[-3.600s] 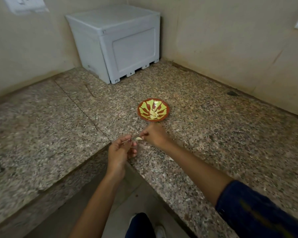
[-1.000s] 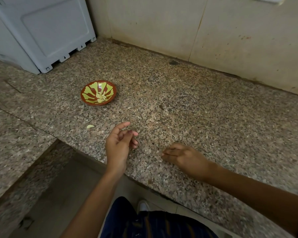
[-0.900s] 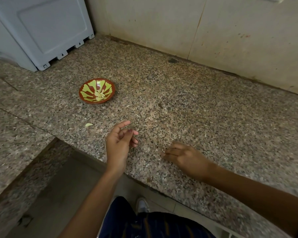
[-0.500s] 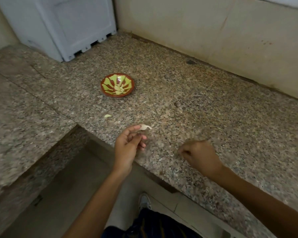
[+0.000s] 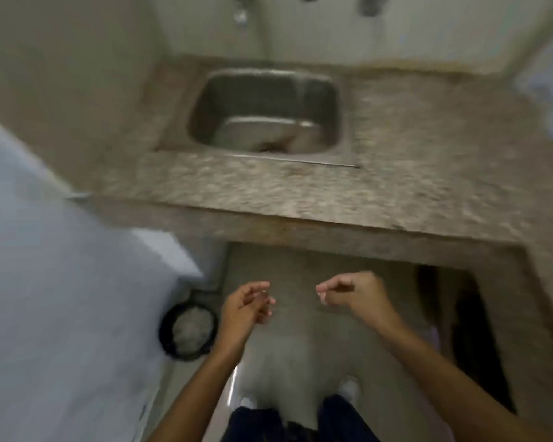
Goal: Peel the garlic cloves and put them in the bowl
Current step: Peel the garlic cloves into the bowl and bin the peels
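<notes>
Looking steeply down, with the whole picture smeared by motion blur. Holding both bare forearms out over the pale floor (image 5: 300, 346), in front of the counter edge and well apart from the stone top.

Keeping the left hand (image 5: 246, 306) loosely released: palm turned inward, fingers (image 5: 262, 303) half curved and spread a little, gripping nothing that can be made out.

Keeping the right hand (image 5: 353, 291) curled in, knuckles up, with the thumb pressed against the index fingertip in a pinch. Showing a small pale speck (image 5: 320, 295) just at that pinch; too blurred to tell whether this is a garlic clove, a piece of skin or only a nail. Not possible to tell from this view where the bowl is.

Facing a speckled granite counter (image 5: 412, 138) running across the upper half, with a steel sink (image 5: 205, 106) set into it on the left part. Seeing something metallic and blurred, maybe a tap (image 5: 240, 17), on the wall above the sink.

Standing beside a large white appliance (image 5: 45, 282) filling the left side. Noticing near its corner, on the floor just left of the left wrist, a round black bin (image 5: 165, 330) with something whitish inside.

Showing at the bottom edge dark trouser legs (image 5: 256, 422) and one light shoe (image 5: 348, 387).
</notes>
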